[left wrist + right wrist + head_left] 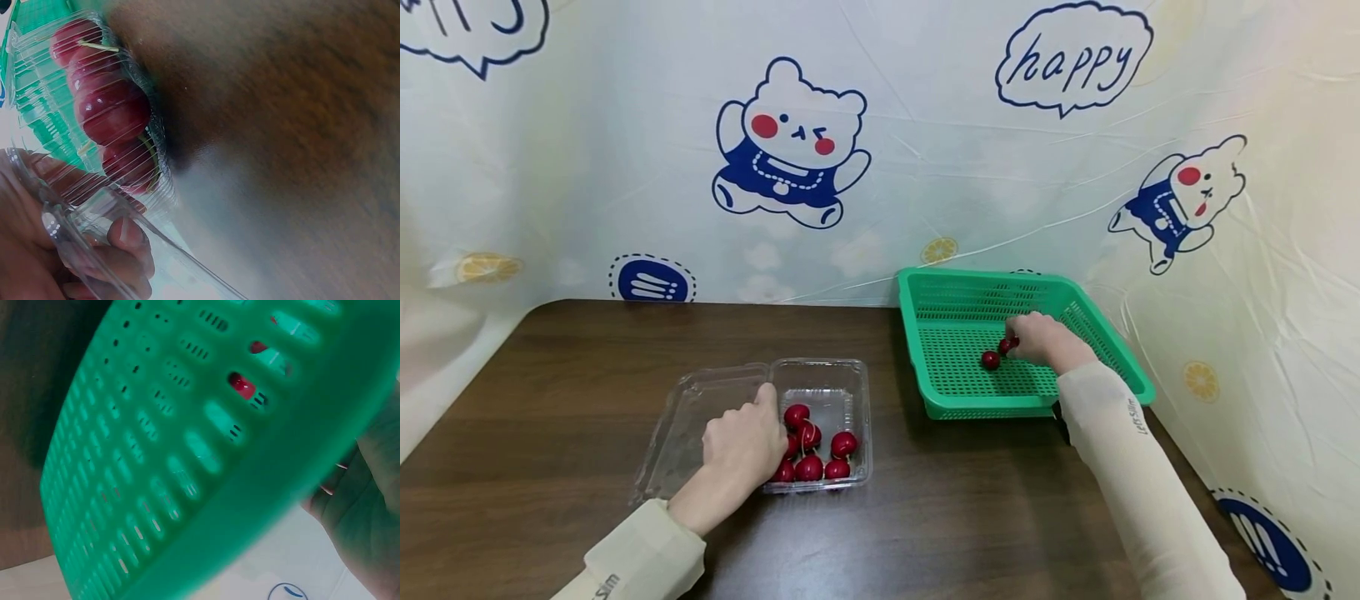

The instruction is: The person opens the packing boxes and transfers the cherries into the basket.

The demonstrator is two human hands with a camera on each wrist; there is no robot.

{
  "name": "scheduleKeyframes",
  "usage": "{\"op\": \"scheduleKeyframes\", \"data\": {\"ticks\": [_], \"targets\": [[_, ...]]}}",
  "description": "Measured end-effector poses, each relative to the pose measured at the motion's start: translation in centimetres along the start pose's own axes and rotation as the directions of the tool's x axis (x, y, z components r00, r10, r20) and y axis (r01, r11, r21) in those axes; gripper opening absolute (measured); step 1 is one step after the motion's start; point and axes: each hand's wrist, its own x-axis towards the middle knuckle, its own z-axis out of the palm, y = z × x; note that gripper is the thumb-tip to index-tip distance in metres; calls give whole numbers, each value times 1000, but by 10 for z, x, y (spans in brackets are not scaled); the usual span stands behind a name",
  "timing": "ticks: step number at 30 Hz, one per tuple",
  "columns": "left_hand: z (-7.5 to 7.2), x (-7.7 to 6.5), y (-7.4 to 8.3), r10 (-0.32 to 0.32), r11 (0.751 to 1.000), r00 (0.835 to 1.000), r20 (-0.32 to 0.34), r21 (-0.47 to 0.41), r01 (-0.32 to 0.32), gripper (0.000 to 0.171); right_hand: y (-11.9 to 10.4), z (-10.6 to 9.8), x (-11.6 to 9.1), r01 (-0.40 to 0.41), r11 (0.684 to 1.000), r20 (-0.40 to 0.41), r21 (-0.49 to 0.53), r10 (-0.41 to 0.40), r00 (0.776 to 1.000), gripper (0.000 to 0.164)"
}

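Observation:
A clear plastic clamshell box (862,400) lies on the table with its lid (688,408) folded out to the left. Several dark red cherries (808,468), some with stems, sit in its near part. My left hand (737,442) grips the box at the hinge side, index finger extended along the edge; through the plastic its fingertips (128,234) show in the left wrist view. Over the green basket (925,379), my right hand (1047,342) pinches a cherry (1004,347) low inside. Another cherry (990,360) lies beside it on the basket floor. In the right wrist view the basket wall hides the fingertips.
The brown wooden table (565,400) extends left of the box and between box and basket. Behind it hangs a printed curtain (925,167) with cartoon bears, close to the basket's back rim and right side.

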Motion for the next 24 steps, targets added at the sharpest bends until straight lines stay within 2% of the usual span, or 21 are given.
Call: {"op": "scheduleKeyframes", "data": {"ticks": [6, 14, 24], "targets": [[0, -1, 0, 0, 1000, 1000, -11, -1, 0, 16, -1, 6, 1, -11, 1000, 37, 0, 11, 999, 28], [0, -1, 0, 2, 1000, 1000, -5, -2, -2, 17, -3, 8, 3, -19, 1000, 42, -9, 20, 999, 26], [2, -1, 0, 3, 1000, 1000, -31, 4, -3, 16, -3, 13, 2, -36, 999, 44, 11, 36, 998, 24]]}}
